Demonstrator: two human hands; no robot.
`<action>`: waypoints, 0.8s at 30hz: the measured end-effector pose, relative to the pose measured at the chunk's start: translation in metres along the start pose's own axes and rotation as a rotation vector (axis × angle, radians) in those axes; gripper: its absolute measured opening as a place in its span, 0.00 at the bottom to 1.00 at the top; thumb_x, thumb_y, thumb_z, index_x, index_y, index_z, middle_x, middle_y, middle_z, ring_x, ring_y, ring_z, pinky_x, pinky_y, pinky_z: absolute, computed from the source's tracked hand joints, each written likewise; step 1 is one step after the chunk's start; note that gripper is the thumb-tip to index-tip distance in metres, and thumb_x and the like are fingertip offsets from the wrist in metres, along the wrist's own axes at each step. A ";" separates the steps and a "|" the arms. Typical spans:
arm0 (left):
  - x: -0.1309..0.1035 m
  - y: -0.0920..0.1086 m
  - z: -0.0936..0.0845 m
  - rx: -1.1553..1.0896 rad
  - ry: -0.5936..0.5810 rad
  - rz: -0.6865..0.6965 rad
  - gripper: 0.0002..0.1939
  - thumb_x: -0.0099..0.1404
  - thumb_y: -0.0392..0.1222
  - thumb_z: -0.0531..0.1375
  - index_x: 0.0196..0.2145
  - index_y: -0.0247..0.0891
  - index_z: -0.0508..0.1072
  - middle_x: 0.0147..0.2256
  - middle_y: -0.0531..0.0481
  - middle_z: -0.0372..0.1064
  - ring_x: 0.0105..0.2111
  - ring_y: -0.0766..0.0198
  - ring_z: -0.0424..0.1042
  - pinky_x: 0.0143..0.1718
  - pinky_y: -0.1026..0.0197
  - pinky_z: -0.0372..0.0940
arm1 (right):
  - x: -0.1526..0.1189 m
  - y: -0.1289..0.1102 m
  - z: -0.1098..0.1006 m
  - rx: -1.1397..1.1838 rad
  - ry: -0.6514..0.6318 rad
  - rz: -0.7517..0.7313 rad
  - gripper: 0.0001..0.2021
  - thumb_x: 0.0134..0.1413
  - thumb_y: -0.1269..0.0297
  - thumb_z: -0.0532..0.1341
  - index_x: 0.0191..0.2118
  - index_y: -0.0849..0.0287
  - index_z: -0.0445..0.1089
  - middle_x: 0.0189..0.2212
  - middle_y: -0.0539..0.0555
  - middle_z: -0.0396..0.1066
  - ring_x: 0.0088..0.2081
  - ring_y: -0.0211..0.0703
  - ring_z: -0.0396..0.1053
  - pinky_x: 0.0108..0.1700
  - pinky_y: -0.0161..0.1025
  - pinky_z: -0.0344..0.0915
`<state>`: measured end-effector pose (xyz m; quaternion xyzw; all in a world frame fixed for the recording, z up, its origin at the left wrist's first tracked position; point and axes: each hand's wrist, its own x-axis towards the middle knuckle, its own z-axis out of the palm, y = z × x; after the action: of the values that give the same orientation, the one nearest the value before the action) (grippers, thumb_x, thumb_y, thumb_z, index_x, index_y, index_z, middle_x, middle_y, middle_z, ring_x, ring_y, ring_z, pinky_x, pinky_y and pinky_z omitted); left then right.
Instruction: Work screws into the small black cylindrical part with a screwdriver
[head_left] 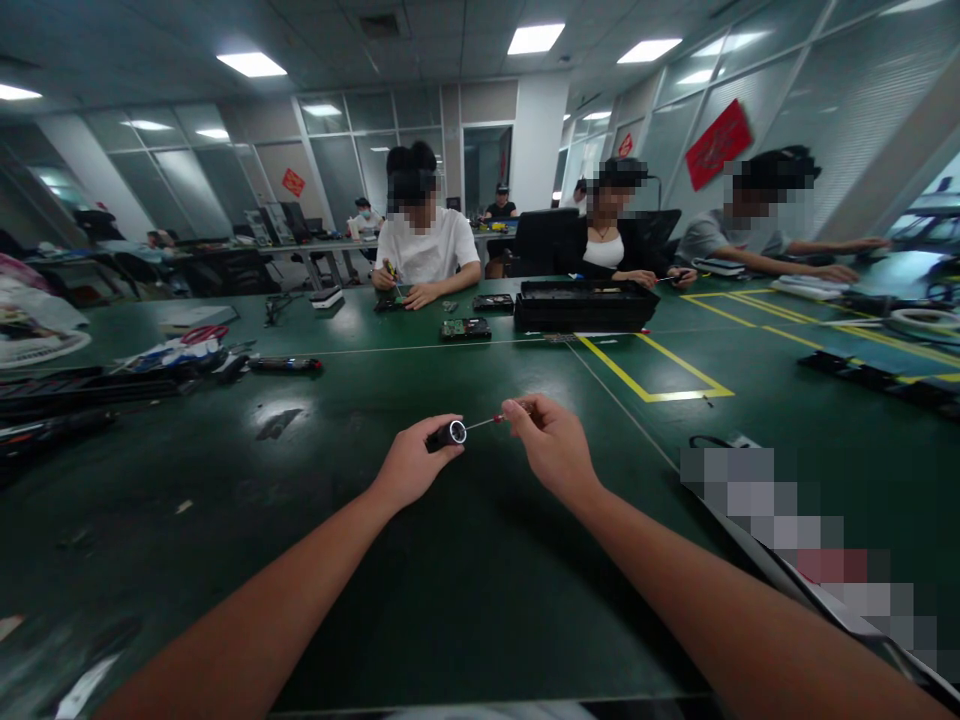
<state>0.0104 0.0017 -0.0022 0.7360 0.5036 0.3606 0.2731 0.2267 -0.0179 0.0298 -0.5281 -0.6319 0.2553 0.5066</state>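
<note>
Between the thumb and fingers of my left hand [412,465] is a short black cylinder [436,438]; its round end shows a bright ring and faces right. My right hand [556,452] pinches a thin screwdriver [484,423] with a metal shaft and a red part near my fingertips. The shaft points left at the cylinder's ringed end; whether its tip touches cannot be made out. Most of the screwdriver's handle is hidden in my fingers. Both hands are above the green table [450,600].
Ahead are a circuit-board-like part [465,328] and a long black tray [585,305]. Tools, including a dark pen-shaped one [285,365], lie left. Yellow tape [686,396] marks the table. A blurred-out item [795,540] lies right. Several people work across the table.
</note>
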 end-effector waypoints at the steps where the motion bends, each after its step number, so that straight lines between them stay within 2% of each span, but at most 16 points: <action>1: 0.000 -0.001 0.000 -0.002 0.003 0.004 0.23 0.61 0.38 0.65 0.54 0.48 0.73 0.52 0.52 0.72 0.53 0.58 0.69 0.59 0.52 0.60 | 0.000 0.000 -0.001 -0.039 0.007 0.015 0.21 0.59 0.44 0.58 0.29 0.58 0.73 0.21 0.49 0.68 0.23 0.39 0.64 0.27 0.36 0.57; 5: 0.000 -0.003 0.000 -0.003 0.011 0.024 0.23 0.61 0.37 0.66 0.54 0.48 0.74 0.52 0.51 0.73 0.52 0.58 0.70 0.59 0.53 0.61 | 0.002 0.000 -0.002 -0.175 0.018 0.037 0.29 0.57 0.38 0.56 0.18 0.58 0.67 0.14 0.47 0.59 0.19 0.36 0.57 0.24 0.37 0.50; 10: 0.000 -0.003 -0.001 0.012 0.002 0.055 0.23 0.60 0.38 0.66 0.54 0.49 0.74 0.51 0.52 0.73 0.52 0.58 0.70 0.57 0.53 0.61 | 0.002 0.000 -0.002 -0.229 0.004 0.003 0.30 0.58 0.38 0.56 0.16 0.57 0.66 0.12 0.47 0.57 0.18 0.36 0.56 0.24 0.37 0.50; 14: 0.000 -0.005 -0.001 0.013 0.003 0.073 0.22 0.61 0.38 0.65 0.53 0.48 0.74 0.50 0.50 0.73 0.51 0.57 0.70 0.57 0.51 0.61 | 0.002 0.001 -0.001 -0.216 -0.002 -0.053 0.22 0.57 0.44 0.60 0.22 0.57 0.68 0.16 0.47 0.64 0.21 0.37 0.61 0.25 0.36 0.54; 17: 0.000 -0.006 -0.002 0.013 -0.005 0.077 0.22 0.61 0.38 0.65 0.53 0.48 0.74 0.50 0.50 0.73 0.51 0.57 0.70 0.57 0.51 0.61 | 0.002 0.001 -0.001 -0.135 -0.064 -0.082 0.12 0.58 0.52 0.62 0.33 0.57 0.71 0.26 0.50 0.73 0.27 0.41 0.69 0.30 0.37 0.61; 19: 0.000 -0.005 -0.002 0.010 -0.012 0.074 0.22 0.61 0.38 0.65 0.53 0.48 0.74 0.49 0.51 0.73 0.51 0.58 0.70 0.56 0.52 0.61 | 0.001 0.001 -0.001 -0.088 -0.114 -0.122 0.07 0.58 0.58 0.61 0.38 0.56 0.70 0.31 0.51 0.76 0.33 0.42 0.73 0.35 0.38 0.65; 21: -0.001 -0.003 -0.002 0.009 -0.017 0.069 0.22 0.61 0.37 0.65 0.53 0.48 0.74 0.49 0.51 0.73 0.51 0.58 0.70 0.56 0.52 0.61 | 0.001 0.000 -0.002 -0.081 -0.157 -0.158 0.06 0.59 0.62 0.61 0.40 0.56 0.69 0.33 0.52 0.76 0.36 0.42 0.74 0.38 0.39 0.66; 24: -0.001 -0.001 -0.003 0.012 -0.018 0.061 0.21 0.61 0.37 0.65 0.53 0.47 0.74 0.49 0.51 0.73 0.50 0.58 0.70 0.56 0.53 0.62 | 0.002 -0.001 -0.003 -0.118 -0.189 -0.152 0.10 0.63 0.56 0.57 0.38 0.56 0.71 0.29 0.50 0.75 0.31 0.41 0.73 0.35 0.38 0.64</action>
<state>0.0072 0.0013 -0.0019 0.7560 0.4806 0.3590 0.2620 0.2296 -0.0174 0.0324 -0.4812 -0.7288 0.2273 0.4308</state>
